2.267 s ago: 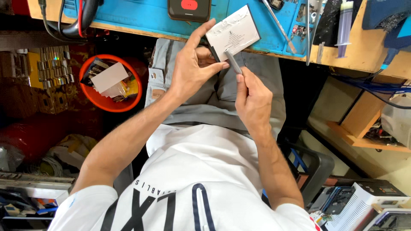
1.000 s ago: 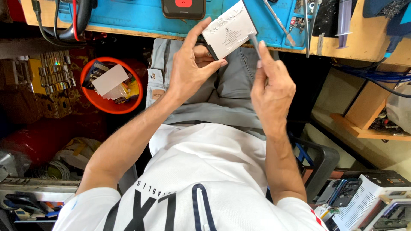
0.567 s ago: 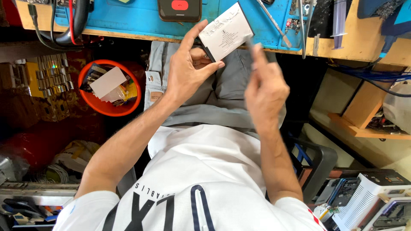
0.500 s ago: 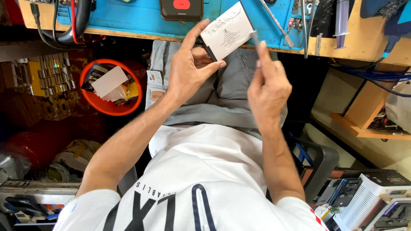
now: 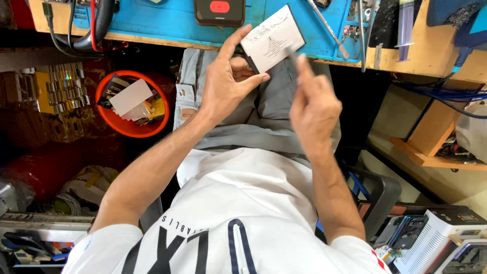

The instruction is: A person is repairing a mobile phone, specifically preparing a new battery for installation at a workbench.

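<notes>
My left hand [image 5: 223,86] is raised over my lap and holds a flat white rectangular pack [image 5: 274,38] with a black edge, thumb on its lower side and forefinger along its left edge. The pack is tilted and overlaps the front edge of the blue work mat [image 5: 152,20]. My right hand [image 5: 314,106] is blurred just right of and below the pack. Its fingers are closed together and point up at the pack's lower right corner. A thin grey strip [image 5: 292,53] shows faintly at its fingertips.
A black device with a red button [image 5: 219,10] lies on the mat, with metal hand tools [image 5: 329,30] to its right and black cables [image 5: 96,20] to its left. An orange bucket [image 5: 109,124] of scraps stands on the floor at left. A white machine [image 5: 431,243] sits at lower right.
My right hand drew away from the pack with the strip, then rose back to its lower right corner. My left hand kept the pack nearly still.
</notes>
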